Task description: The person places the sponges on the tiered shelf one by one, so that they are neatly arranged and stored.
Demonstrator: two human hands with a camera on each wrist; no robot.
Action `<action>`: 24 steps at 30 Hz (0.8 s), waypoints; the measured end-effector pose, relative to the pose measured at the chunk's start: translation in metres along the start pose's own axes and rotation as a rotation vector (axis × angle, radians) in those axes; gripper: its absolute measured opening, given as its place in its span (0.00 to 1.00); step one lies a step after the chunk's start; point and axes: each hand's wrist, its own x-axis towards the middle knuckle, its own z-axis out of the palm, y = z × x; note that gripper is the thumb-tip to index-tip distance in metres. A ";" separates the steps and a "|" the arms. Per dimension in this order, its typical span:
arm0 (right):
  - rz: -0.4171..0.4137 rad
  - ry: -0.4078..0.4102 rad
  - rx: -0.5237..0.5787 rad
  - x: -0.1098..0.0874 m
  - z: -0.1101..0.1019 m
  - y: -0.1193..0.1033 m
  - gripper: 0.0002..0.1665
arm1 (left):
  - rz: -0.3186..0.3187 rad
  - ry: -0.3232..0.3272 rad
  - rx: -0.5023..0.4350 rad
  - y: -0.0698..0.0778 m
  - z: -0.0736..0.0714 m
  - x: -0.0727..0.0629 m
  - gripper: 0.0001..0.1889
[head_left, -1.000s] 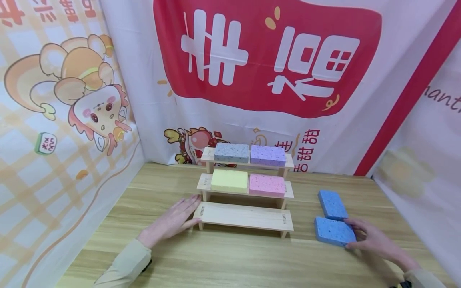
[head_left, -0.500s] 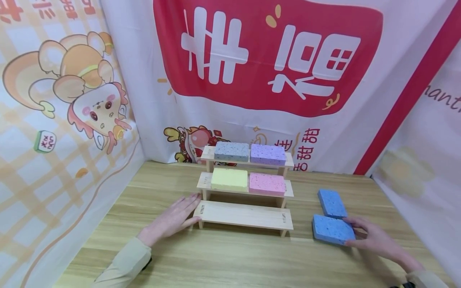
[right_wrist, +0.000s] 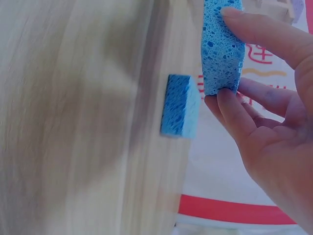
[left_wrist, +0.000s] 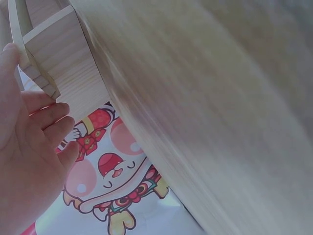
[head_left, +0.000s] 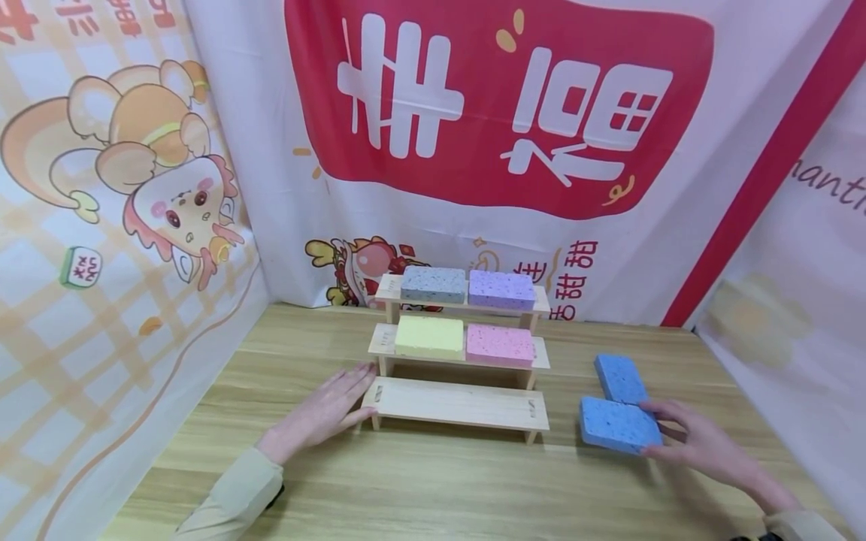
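My right hand (head_left: 704, 447) pinches a blue sponge (head_left: 619, 426) by its right end, thumb on the near side. In the right wrist view, this sponge (right_wrist: 222, 54) is raised off the table between thumb and fingers. Another blue sponge (head_left: 619, 378) lies on the table just behind it. At the left end of a three-step wooden stand (head_left: 460, 403), my left hand (head_left: 325, 406) holds the lowest board, with the thumb at its front corner and the fingers at the back. A grey sponge (head_left: 433, 284) and a purple sponge (head_left: 502, 289) sit on the top step.
On the middle step lie a yellow sponge (head_left: 429, 336) and a pink sponge (head_left: 501, 344). The lowest step bears nothing. Printed cloth (head_left: 406, 203) hangs behind the wooden table (head_left: 406, 496) and along both sides.
My right hand has lifted the near blue sponge a little and shifted it slightly left and away from me. The left hand stays at the stand's end.
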 end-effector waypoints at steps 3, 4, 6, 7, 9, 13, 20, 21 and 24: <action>0.012 -0.003 -0.003 0.003 0.002 -0.008 0.36 | -0.001 -0.005 0.007 0.000 0.000 0.000 0.39; 0.016 -0.004 -0.003 0.004 0.002 -0.011 0.36 | 0.001 -0.003 0.011 0.000 0.000 0.000 0.39; 0.025 -0.004 0.002 0.005 0.004 -0.016 0.37 | 0.001 -0.004 0.014 0.000 0.000 0.000 0.39; 0.025 -0.002 0.004 0.005 0.005 -0.018 0.37 | 0.002 -0.003 0.016 0.000 0.000 0.000 0.39; 0.019 0.005 0.004 0.006 0.006 -0.022 0.38 | 0.006 0.000 0.019 0.000 0.000 0.000 0.39; 0.023 0.021 -0.022 0.006 0.007 -0.027 0.38 | 0.013 0.003 0.030 0.001 0.000 0.000 0.39; 0.058 0.013 -0.037 0.007 0.006 -0.036 0.38 | 0.016 0.008 0.047 0.001 -0.002 0.000 0.39; 0.057 0.014 -0.034 0.007 0.006 -0.037 0.38 | 0.017 0.008 0.049 0.001 -0.002 0.000 0.39; 0.036 0.013 -0.031 0.008 0.008 -0.044 0.38 | 0.018 0.006 0.053 0.001 -0.001 0.000 0.39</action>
